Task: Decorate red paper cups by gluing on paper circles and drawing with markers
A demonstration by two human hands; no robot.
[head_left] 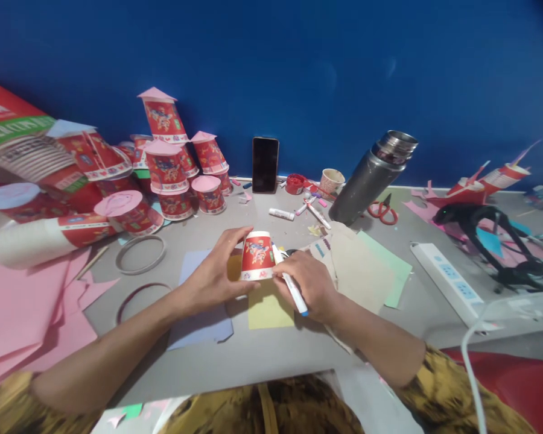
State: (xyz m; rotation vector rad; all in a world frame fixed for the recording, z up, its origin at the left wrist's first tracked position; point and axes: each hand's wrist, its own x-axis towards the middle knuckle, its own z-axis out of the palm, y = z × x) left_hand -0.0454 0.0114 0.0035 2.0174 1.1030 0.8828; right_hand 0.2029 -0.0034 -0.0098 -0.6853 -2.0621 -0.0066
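Note:
A red printed paper cup (259, 256) is held upside down, its wider white rim facing down, over the middle of the table. My left hand (219, 268) is closed around its left side, thumb below and fingers above. In my right hand (310, 280) is a white marker (293, 289) with a blue end, slanting down to the right; its upper end is close to the cup's right side. The right fingertips touch the cup near the rim. Beneath the hands lie a yellow paper sheet (269, 313) and a blue-violet paper sheet (201, 328).
Red cups with pink paper tops (167, 169) stand stacked at the back left. A phone (265, 166) leans on the blue wall. A steel bottle (371, 181), red scissors (382, 212) and a power strip (450, 286) are to the right. Pink paper (18, 301) lies left.

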